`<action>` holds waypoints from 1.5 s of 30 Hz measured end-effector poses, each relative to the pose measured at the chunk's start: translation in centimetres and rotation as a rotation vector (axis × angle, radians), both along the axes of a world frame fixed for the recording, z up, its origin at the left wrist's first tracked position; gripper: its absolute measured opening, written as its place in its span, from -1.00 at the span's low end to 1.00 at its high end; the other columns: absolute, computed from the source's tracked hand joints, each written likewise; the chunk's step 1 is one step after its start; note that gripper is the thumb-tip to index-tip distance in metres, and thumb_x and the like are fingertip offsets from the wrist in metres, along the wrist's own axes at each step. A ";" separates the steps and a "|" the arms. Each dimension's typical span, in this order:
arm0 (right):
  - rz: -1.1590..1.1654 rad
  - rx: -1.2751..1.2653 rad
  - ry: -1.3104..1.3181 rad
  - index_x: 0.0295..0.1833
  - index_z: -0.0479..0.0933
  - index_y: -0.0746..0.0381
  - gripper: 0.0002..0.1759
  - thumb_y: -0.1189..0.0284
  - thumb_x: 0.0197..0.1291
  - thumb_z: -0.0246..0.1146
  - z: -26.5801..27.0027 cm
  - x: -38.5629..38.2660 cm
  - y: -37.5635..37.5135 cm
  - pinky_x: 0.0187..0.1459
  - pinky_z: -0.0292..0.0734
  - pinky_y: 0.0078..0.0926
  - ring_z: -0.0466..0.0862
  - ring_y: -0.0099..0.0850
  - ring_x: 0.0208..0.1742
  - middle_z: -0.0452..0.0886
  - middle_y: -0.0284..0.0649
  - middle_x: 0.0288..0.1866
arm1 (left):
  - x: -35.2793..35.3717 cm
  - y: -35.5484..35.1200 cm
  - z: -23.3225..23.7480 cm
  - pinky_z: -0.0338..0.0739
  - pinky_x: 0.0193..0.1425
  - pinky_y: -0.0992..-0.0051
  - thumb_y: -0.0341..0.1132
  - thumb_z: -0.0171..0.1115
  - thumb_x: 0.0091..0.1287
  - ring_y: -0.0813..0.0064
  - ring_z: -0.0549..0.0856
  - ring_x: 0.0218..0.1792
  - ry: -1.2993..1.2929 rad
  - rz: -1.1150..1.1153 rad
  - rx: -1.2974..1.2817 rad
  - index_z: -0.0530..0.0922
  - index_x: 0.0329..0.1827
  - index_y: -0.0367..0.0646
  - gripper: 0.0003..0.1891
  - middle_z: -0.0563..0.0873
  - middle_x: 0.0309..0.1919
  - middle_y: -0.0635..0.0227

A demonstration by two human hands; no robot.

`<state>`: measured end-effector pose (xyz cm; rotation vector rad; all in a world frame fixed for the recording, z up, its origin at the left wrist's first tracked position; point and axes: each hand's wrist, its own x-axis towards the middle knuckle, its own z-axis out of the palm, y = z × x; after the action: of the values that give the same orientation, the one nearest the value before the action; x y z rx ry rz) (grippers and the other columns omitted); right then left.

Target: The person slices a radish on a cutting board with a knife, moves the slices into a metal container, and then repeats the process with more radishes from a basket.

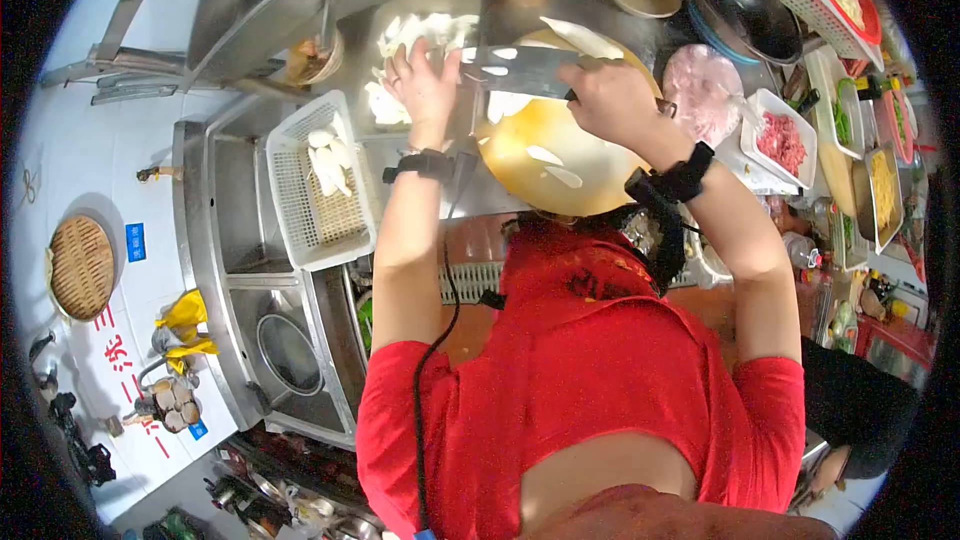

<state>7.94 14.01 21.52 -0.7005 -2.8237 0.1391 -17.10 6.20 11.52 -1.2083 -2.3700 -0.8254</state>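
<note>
My right hand (615, 100) is wrapped round the handle of a broad cleaver (545, 75), whose blade points left above a round yellowish cutting board (510, 155). With fingers spread, my left hand (422, 90) is over a clear tray of white vegetable slices (430, 32), its thumb close to the blade's far end. Pale slices (563, 177) lie scattered on the board. One long white piece (580, 38) rests at its far edge, partly behind my right hand.
A white basket (285, 155) with peeled white vegetables stands left, over the sink (250, 230). To the right are a pink-filled plastic bag (702, 85), a container of chopped red meat (782, 144) and a dark pan (750, 20). A person in black (860, 405) is at lower right.
</note>
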 end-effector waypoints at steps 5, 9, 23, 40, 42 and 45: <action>0.050 0.015 -0.028 -0.17 0.51 0.15 -0.73 0.38 -0.06 0.20 -1.4 -2.8 -0.2 -0.32 0.55 -0.19 0.67 -0.18 -0.36 0.62 -0.13 -0.35 | 2.7 0.7 2.6 -0.08 0.37 -0.17 0.18 0.20 0.16 -0.03 0.16 0.38 0.031 -0.277 -0.089 0.34 0.32 0.09 -0.31 0.33 0.32 0.03; 0.011 -0.072 -0.089 -0.17 0.54 0.16 -0.74 0.43 -0.05 0.15 -0.5 -1.3 -0.2 -0.30 0.57 -0.19 0.68 -0.16 -0.30 0.64 -0.10 -0.31 | -2.5 0.4 -1.4 -0.05 0.32 -0.26 0.04 0.18 0.22 -0.01 0.18 0.37 0.181 0.048 -0.228 0.37 0.28 0.10 -0.43 0.34 0.30 0.08; -0.348 -0.847 0.005 -0.05 0.59 0.15 -0.61 0.41 -0.11 0.33 -6.2 20.8 -4.0 -0.10 0.56 -0.39 0.68 -0.27 -0.21 0.68 -0.11 -0.24 | 11.0 1.9 -4.1 0.53 0.01 0.28 -0.30 0.24 0.19 0.17 0.63 -0.10 -0.178 -1.042 -0.225 0.57 -0.05 -0.10 -0.73 0.64 -0.09 0.22; -0.234 -1.051 0.192 -0.02 0.54 0.26 -0.64 0.32 0.09 0.20 -12.9 15.7 -6.8 -0.04 0.51 -0.33 0.65 -0.15 -0.11 0.65 -0.03 -0.17 | 8.4 -2.6 -1.6 0.50 0.07 0.35 -0.33 0.35 0.15 0.38 0.60 -0.05 -0.586 -0.593 -0.291 0.49 0.05 -0.13 -0.60 0.57 -0.05 0.23; -0.353 -1.012 0.202 0.00 0.51 0.27 -0.63 0.27 0.14 0.19 -13.2 15.1 -6.2 -0.08 0.52 -0.30 0.65 -0.09 -0.14 0.64 0.03 -0.21 | 8.3 -4.4 -1.6 0.48 0.07 0.33 -0.39 0.33 0.10 0.19 0.58 -0.03 -0.531 -0.660 -0.212 0.52 -0.01 -0.14 -0.63 0.58 -0.07 0.18; -0.444 -0.916 0.189 0.00 0.50 0.25 -0.63 0.25 0.16 0.18 -12.9 15.4 -5.7 -0.14 0.53 -0.22 0.64 -0.02 -0.19 0.62 0.12 -0.28 | 10.3 -6.0 -2.7 0.42 0.17 0.27 -0.41 0.31 0.07 0.15 0.53 0.06 -0.335 -0.770 -0.297 0.53 -0.02 -0.10 -0.64 0.56 -0.04 0.20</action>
<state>23.38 8.27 8.66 -1.3593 -2.2429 1.3677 -6.76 0.17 8.81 -2.3450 -2.3165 -0.9652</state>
